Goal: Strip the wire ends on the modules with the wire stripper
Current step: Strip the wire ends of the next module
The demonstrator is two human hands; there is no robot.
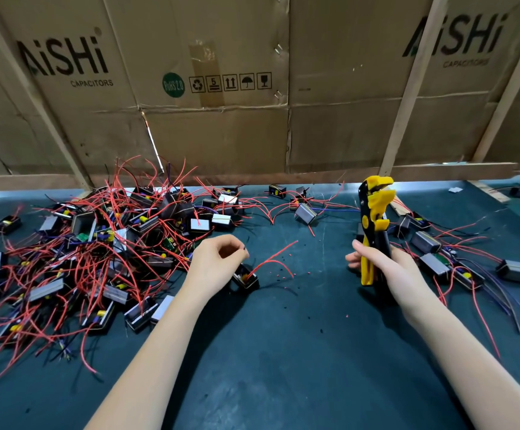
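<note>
The right hand (386, 262) grips the yellow-and-black stripper (373, 225) by its handles, head up, jaws parted, well clear of any wire. The left hand (218, 259) pinches a thin dark wire end (245, 248) between curled fingers, just above a small black module (246, 279) lying on the green mat (283, 352); red wires (271, 260) arc from it. A big tangled pile (97, 243) sits left, a few modules right (432, 243)

We note even, soft overhead light; shadows under the left hand (218, 259) and right hand (383, 262) are faint. No glare. Wide-angle bending curves the cardboard wall (252, 88) at the edges. Wires beyond the fingers are slightly soft.
</note>
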